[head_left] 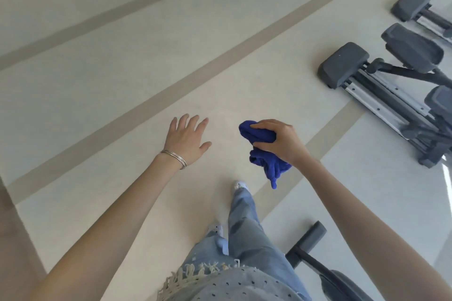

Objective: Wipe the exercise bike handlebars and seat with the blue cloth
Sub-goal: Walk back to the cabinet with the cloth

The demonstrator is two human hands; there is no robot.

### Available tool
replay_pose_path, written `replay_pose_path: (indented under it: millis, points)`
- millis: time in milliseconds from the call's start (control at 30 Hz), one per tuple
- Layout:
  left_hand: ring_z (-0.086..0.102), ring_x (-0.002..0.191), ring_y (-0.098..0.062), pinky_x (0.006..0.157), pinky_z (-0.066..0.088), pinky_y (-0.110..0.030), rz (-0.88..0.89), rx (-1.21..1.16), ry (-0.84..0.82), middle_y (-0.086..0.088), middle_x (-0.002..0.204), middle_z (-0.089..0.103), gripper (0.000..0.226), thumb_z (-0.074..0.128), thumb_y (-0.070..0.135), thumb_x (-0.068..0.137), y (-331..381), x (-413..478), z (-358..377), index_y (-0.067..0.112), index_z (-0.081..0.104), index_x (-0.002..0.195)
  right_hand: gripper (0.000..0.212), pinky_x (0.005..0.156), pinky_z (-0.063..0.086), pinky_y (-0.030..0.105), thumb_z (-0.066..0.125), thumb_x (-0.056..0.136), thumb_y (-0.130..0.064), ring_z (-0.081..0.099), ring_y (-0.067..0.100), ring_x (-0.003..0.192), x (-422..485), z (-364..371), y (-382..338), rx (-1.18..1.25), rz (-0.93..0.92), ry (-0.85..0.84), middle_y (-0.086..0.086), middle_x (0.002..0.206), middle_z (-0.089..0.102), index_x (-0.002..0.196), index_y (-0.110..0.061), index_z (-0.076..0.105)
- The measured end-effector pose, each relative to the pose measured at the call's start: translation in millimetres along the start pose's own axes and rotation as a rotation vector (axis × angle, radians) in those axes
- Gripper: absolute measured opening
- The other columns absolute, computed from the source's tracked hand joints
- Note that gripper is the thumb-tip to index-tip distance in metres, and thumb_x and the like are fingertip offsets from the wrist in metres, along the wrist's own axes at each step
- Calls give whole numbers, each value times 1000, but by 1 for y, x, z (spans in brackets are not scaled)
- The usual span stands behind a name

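Head view: my right grip (281, 140) clutches the blue cloth (267, 164); left grip (187, 139) hangs spread, empty, beside the cloth; wiping looks unstarted.

Your right hand (278, 140) wraps the middle of the blue cloth (259, 135), so you see only its bunched ends. Right of the cloth, the grey machine (381, 90) runs off the picture's edge, its upper parts cut away. Further up from the cloth, a second machine (413, 5) shows only its end. Below the cloth, your forearm (354, 203) and the bottom edge cut off a dark base bar (311, 237), and your jeans (247, 222) hide most of a shoe (241, 185)
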State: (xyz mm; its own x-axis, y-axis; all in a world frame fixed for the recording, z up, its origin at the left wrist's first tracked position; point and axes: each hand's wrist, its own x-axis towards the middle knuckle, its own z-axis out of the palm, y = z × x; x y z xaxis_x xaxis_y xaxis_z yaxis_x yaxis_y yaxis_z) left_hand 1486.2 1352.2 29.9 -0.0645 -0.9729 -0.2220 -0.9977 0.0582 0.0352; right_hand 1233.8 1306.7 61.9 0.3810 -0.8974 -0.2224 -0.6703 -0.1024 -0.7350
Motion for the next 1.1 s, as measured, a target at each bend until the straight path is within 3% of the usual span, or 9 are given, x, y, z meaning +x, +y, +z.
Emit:
replay_pose_path:
  millis: [200,633,1100]
  points:
    - [17,141,-30,115,15,-47,-74,42,29,-6,153,23,66,38,51,93,1,42,-21,21,16,148,40,77,35,3,75,69,-18,54,2,95,51,-32,-2,-12,-68,-57,-20,106,58,104,-36,64]
    - [19,140,-30,114,16,-48,-181,30,146,-4,151,26,67,44,50,91,37,162,-85,21,19,147,40,80,40,18,73,69,-16,56,9,95,165,-137,6,-30,-180,-80,-14,106,60,104,-33,64]
    - [16,141,-29,115,15,-47,-172,40,145,-4,154,23,67,42,47,91,2,260,-122,22,17,148,36,80,45,23,72,70,-15,57,13,92,270,-170,-9,-29,-218,-24,-9,103,63,102,-29,66]
